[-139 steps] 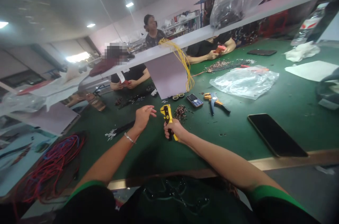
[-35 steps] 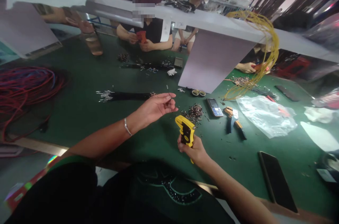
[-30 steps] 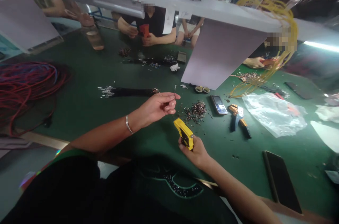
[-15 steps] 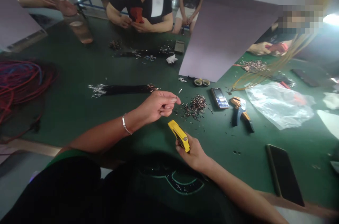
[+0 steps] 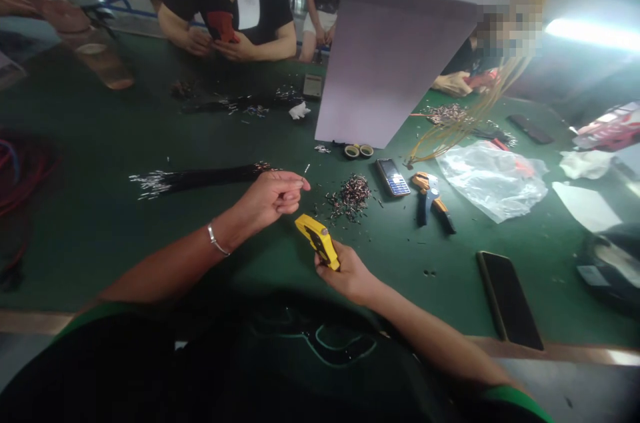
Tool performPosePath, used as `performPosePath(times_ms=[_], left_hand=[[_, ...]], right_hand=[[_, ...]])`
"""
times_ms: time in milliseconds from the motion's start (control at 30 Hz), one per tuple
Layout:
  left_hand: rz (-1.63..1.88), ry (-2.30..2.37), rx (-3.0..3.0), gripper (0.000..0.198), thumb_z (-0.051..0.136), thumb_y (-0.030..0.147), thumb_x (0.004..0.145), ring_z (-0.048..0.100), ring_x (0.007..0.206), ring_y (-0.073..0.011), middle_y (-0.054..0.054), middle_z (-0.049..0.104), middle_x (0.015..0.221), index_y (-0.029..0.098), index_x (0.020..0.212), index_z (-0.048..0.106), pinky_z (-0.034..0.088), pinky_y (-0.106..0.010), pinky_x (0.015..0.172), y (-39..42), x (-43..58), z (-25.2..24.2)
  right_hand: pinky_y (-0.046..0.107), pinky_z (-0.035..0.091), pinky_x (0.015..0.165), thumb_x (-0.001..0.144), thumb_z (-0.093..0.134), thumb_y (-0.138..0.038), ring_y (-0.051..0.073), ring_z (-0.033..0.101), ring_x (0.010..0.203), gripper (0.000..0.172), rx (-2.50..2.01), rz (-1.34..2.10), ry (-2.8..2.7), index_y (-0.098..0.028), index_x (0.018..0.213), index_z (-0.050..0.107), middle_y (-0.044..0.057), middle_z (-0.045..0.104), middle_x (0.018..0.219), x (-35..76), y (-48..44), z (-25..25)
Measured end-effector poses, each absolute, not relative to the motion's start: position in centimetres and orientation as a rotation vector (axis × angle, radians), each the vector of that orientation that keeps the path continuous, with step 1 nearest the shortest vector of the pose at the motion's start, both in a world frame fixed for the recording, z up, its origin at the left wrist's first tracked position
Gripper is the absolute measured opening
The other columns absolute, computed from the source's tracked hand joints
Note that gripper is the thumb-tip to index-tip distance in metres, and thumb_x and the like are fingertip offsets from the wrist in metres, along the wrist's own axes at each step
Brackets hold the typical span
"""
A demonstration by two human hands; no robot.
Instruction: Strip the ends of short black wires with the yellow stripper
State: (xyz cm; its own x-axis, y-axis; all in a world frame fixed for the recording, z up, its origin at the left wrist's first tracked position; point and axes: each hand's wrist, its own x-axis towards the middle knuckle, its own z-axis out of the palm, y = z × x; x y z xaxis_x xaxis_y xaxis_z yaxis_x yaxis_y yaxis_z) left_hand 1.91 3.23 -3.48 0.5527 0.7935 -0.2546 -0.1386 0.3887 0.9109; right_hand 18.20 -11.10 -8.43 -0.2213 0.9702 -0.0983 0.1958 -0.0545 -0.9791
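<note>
My left hand (image 5: 277,194) is closed, thumb and forefinger pinching a small, thin metal terminal (image 5: 307,169) that points upward. Below and to its right, my right hand (image 5: 347,271) is wrapped around a yellow crimping tool (image 5: 319,240), whose head points up toward the left hand without touching it. A heap of small copper-coloured terminals (image 5: 356,192) lies just right of the left hand. Behind the left hand stretches a bundle of black wires (image 5: 213,176) with silvery tips at its left end and coppery tips at its right.
Right of the heap lie a keypad phone (image 5: 393,177), an orange-and-blue wire stripper (image 5: 433,201), a clear plastic bag (image 5: 495,176) and a black smartphone (image 5: 510,299). A pale panel (image 5: 385,63) stands behind two tape rolls (image 5: 359,151). Co-workers' hands hold red tools across the table.
The whole view has shifted, so the table's things appear further left. Both hands keep the same grips, and the yellow tool stays just below the left hand.
</note>
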Motion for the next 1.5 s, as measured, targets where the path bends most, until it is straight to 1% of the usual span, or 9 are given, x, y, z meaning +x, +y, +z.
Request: performPosePath(times_ms=[167, 300, 467, 567, 700, 867, 1067, 1267, 1500], left_hand=[[0.679, 0.8, 1.022, 0.008, 0.062, 0.018, 0.075, 0.021, 0.038, -0.0033, 0.005, 0.031, 0.047, 0.015, 0.07, 0.067, 0.024, -0.027, 0.042, 3.6, 2.1, -4.1], [0.677, 0.779, 0.954, 0.01, 0.06, 0.014, 0.075, 0.021, 0.038, -0.0028, 0.005, 0.032, 0.046, 0.014, 0.069, 0.068, 0.021, -0.023, 0.04, 3.6, 2.2, -4.3], [0.682, 0.736, 0.856, 0.011, 0.059, 0.002, 0.068, 0.024, 0.038, -0.0016, 0.006, 0.033, 0.046, 0.009, 0.069, 0.068, 0.017, -0.021, 0.039, 3.7, 2.1, -4.8], [0.673, 0.727, 0.816, 0.013, 0.057, 0.001, 0.069, 0.023, 0.037, -0.0015, 0.006, 0.033, 0.044, 0.008, 0.069, 0.068, 0.017, -0.02, 0.039, 3.7, 2.1, -5.1], [0.693, 0.706, 0.809, 0.015, 0.056, 0.001, 0.072, 0.023, 0.037, -0.0016, 0.005, 0.034, 0.043, 0.008, 0.068, 0.068, 0.018, -0.021, 0.039, 3.5, 2.2, -4.9], [0.697, 0.72, 0.805, 0.017, 0.054, -0.001, 0.07, 0.022, 0.037, -0.0021, 0.005, 0.034, 0.044, 0.008, 0.068, 0.068, 0.019, -0.021, 0.039, 3.1, 2.2, -4.3], [0.703, 0.724, 0.788, 0.014, 0.056, 0.003, 0.074, 0.022, 0.037, -0.0018, 0.005, 0.034, 0.045, 0.007, 0.068, 0.068, 0.021, -0.021, 0.039, 3.3, 2.0, -4.6], [0.684, 0.717, 0.792, 0.015, 0.056, 0.001, 0.074, 0.022, 0.038, -0.0018, 0.005, 0.033, 0.045, 0.007, 0.069, 0.068, 0.021, -0.02, 0.039, 2.9, 2.3, -4.9], [0.725, 0.705, 0.786, 0.013, 0.056, 0.003, 0.077, 0.025, 0.039, -0.0019, 0.005, 0.036, 0.047, 0.006, 0.071, 0.068, 0.024, -0.018, 0.04, 3.1, 2.0, -4.7]], right_hand=[[0.022, 0.035, 0.044, 0.065, 0.056, -0.015, 0.009, 0.042, 0.044, 0.012, -1.193, 1.589, -1.193, -0.02, 0.075, 0.051, -0.007, 0.049, 0.053, 18.4, -10.6, -9.0], [0.022, 0.036, 0.04, 0.063, 0.061, -0.015, 0.008, 0.042, 0.038, 0.016, -1.078, 1.721, -0.98, -0.019, 0.075, 0.051, -0.008, 0.049, 0.048, 18.7, -10.3, -9.8], [0.022, 0.039, 0.038, 0.062, 0.065, -0.013, 0.008, 0.042, 0.036, 0.016, -0.991, 1.826, -0.84, -0.017, 0.072, 0.053, -0.008, 0.049, 0.043, 18.4, -10.3, -9.9], [0.023, 0.04, 0.037, 0.063, 0.067, -0.014, 0.008, 0.042, 0.037, 0.015, -0.927, 1.881, -0.778, -0.016, 0.07, 0.055, -0.007, 0.049, 0.044, 18.3, -10.5, -9.8], [0.023, 0.039, 0.037, 0.065, 0.071, -0.014, 0.008, 0.043, 0.038, 0.015, -0.841, 1.908, -0.725, -0.015, 0.07, 0.057, -0.005, 0.051, 0.049, 18.5, -10.6, -10.2], [0.024, 0.04, 0.037, 0.066, 0.073, -0.013, 0.009, 0.046, 0.04, 0.016, -0.788, 1.927, -0.682, -0.014, 0.074, 0.06, -0.003, 0.055, 0.052, 18.7, -10.5, -10.5], [0.023, 0.039, 0.037, 0.066, 0.072, -0.01, 0.009, 0.046, 0.041, 0.015, -0.745, 1.95, -0.637, -0.014, 0.074, 0.06, -0.002, 0.055, 0.054, 18.7, -10.8, -9.9], [0.023, 0.039, 0.036, 0.065, 0.071, -0.009, 0.009, 0.046, 0.04, 0.016, -0.729, 1.919, -0.605, -0.014, 0.076, 0.061, -0.002, 0.057, 0.055, 18.8, -11.0, -10.2], [0.024, 0.041, 0.037, 0.063, 0.068, -0.007, 0.01, 0.048, 0.041, 0.016, -0.738, 1.894, -0.609, -0.013, 0.075, 0.061, -0.002, 0.057, 0.055, 18.5, -10.6, -9.5]])
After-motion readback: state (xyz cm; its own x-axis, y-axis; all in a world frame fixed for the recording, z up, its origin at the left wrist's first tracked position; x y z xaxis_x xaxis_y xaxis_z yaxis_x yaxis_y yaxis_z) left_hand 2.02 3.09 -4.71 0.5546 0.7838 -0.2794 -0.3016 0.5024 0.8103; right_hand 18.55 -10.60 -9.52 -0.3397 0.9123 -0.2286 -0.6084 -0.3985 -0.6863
